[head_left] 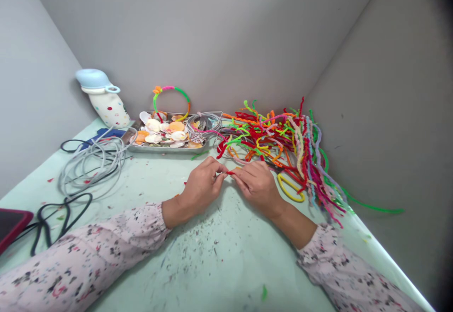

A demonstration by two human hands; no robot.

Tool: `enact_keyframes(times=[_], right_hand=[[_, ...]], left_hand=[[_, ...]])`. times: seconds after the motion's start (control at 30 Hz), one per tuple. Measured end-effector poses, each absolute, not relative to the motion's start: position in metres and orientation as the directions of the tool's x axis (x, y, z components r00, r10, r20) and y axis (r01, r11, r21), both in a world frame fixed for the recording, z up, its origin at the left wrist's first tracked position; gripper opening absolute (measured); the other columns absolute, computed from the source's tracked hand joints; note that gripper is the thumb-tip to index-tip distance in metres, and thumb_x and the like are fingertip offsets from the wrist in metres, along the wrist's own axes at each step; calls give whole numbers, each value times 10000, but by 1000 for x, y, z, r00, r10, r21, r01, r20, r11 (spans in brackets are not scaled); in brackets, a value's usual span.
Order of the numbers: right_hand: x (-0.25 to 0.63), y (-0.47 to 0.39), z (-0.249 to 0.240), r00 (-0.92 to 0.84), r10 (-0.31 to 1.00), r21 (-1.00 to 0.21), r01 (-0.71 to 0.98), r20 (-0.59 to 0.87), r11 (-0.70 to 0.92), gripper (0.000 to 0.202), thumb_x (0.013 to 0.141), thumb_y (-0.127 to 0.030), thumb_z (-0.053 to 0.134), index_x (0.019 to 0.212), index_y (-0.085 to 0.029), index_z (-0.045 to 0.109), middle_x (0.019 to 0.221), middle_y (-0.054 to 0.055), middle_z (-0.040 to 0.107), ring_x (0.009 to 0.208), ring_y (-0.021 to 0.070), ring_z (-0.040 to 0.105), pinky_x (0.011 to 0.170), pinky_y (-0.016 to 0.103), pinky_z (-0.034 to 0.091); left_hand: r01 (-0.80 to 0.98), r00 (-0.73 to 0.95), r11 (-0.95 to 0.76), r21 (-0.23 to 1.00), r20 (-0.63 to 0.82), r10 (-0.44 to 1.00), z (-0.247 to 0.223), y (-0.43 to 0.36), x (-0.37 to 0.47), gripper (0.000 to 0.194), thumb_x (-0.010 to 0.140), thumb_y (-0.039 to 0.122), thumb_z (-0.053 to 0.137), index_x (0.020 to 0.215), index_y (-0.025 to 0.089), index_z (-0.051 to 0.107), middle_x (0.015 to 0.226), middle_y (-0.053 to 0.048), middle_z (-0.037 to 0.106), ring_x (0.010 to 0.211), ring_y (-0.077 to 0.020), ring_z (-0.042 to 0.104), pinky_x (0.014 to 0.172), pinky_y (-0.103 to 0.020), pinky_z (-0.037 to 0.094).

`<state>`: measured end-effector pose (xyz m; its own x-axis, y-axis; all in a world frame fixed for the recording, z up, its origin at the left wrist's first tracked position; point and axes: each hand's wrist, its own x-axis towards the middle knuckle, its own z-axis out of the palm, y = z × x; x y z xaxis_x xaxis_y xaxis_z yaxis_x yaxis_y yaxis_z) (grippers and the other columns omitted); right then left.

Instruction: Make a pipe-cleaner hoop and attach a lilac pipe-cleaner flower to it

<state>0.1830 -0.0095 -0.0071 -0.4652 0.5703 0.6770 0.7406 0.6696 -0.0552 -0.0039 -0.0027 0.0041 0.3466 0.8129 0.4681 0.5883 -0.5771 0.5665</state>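
Fuzzy pipe cleaners lie in a tangled heap on the table's far right, red, orange, green, yellow and pink, with paler blue and lilac strands trailing down its right side. A smooth-looking yellow loop, long and narrow, lies at the heap's near edge. The pale green table has a slightly glossy surface, peppered with dark specks and bits of coloured fluff. To the left, a grey cable lies in loose rings, with a black cord curling in front of it.

At the middle of the table, just in front of the heap, a small red piece sits between the two hands. The left hand pinches one end between thumb and curled fingers; the right hand grips the other end the same way, the fingertips nearly meeting. Most of the piece is hidden by the fingers.

Behind the left hand, a shallow metal tray holds flat, ribbed seashells in white and orange. A multicoloured fuzzy hoop stands up from among them, and a thin grey coil rests over the tray's right end. Further left is a white bottle with a light blue cap; its contents are hidden.
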Motion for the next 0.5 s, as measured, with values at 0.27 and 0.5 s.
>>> enact_keyframes(times=[0.27,0.5], right_hand=[[184,-9,-7,-444,582,-63,756,681,651,152,907,-227,529,937,-192,674,811,49,686,838,192,594,802,355,400],[182,-10,-6,-461,566,-43,748,683,662,161,911,-222,517,901,-196,675,770,40,672,821,182,592,799,345,396]], left_hand=[[564,331,-588,580,493,805,1,-2,-5,96,861,189,547,906,185,632,865,-41,589,797,-158,557,701,-278,443],[586,351,-561,584,441,826,6,-3,-4,110,869,197,517,806,178,605,811,-25,579,746,-149,544,657,-269,417]])
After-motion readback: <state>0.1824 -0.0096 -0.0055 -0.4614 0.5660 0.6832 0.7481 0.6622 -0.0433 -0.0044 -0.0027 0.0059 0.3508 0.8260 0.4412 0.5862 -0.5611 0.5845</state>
